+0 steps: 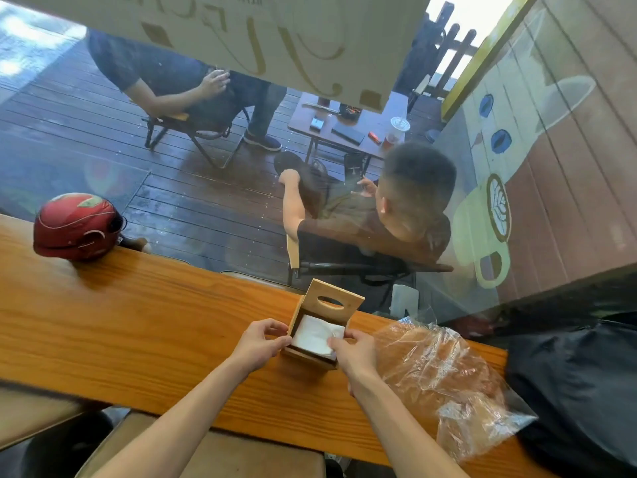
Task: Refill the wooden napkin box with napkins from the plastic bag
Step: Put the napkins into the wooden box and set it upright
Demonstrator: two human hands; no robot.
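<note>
We are seeing the wooden napkin box (312, 343) standing on the wooden counter (138, 326), lid (336, 300) tilted up, white napkins (317, 334) inside. Our left hand (258, 345) is gripping its left wall; our right hand (351, 351) is pressing the napkins' corner. The plastic bag (448, 384) is lying just right.

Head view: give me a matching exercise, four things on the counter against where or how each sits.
Things:
1. wooden napkin box
2. plastic bag
3. red helmet
4. napkins

Descriptions:
A. far left on the counter
B. lid raised, between both hands
C. white, inside the box
D. crumpled, right of the box

Pairs: 1-B, 2-D, 3-A, 4-C
</note>
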